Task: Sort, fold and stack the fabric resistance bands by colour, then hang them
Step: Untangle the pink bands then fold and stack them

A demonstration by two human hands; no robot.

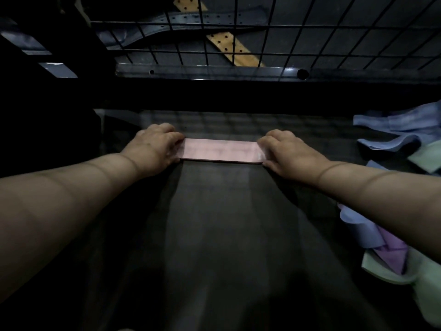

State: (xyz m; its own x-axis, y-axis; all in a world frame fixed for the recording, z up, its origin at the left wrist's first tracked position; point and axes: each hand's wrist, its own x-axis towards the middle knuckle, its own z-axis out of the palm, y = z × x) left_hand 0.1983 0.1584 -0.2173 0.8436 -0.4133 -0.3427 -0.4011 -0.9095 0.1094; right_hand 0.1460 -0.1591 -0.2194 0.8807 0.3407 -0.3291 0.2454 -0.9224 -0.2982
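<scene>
Dark desk [214, 235] fills most of the view, dim light. Wire grid [310, 32] stands at far edge, belts [191, 19] seen behind it. Loose pile of bands [393, 123], blue, green and purple, lies along R edge of desk, unsorted, well apart from the work. Pink band [219, 150] lies flat on far part of desk, crosswise btwn both hands; looks doubled, but layers hard to tell. L hand [155, 144] grips its L end, fingers curled over the top; R hand [288, 149] grips R end the same way. Step in hand, prob: squaring up the fold. To do it well: keep ends level, long edges lined up, even pull so no twist, press flat before letting go. Stacking & hanging not yet done.
</scene>
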